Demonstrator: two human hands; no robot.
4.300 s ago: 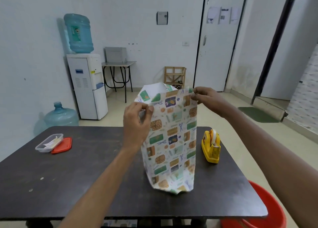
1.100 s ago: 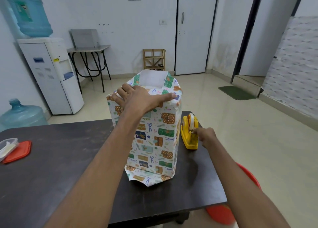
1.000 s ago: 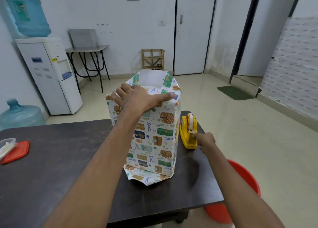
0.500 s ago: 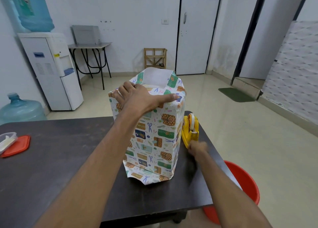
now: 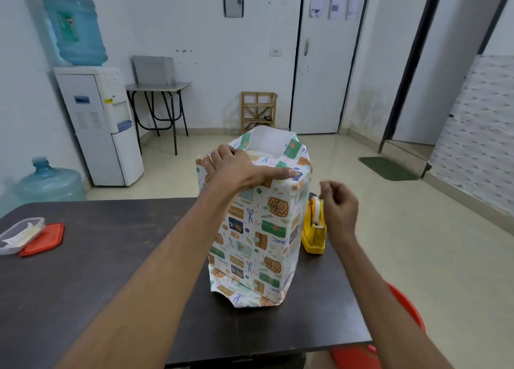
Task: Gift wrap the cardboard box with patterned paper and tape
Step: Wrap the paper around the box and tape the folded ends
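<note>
Clear container [image 5: 19,235] touching orange lid [image 5: 43,239] on dark table [image 5: 97,271]. Water dispenser [image 5: 103,123], wooden rack [image 5: 258,111] by wall. Red tub [image 5: 400,327] on floor.

Two arms come into the head view from its lower edge, both bare from the wrist to where the frame cuts them off. The left forearm [image 5: 155,271] looks broad and long close to the lens and narrows toward the wrist, while the right forearm [image 5: 370,285] is slimmer in the picture. The left hand [image 5: 236,171] shows its back, with knuckles plain and a short thumbnail. One of its fingers [image 5: 207,164] carries a thin pale band [image 5: 212,158], seemingly a ring. The right hand [image 5: 339,210] is bare too, its knuckles standing out in a row.
</note>
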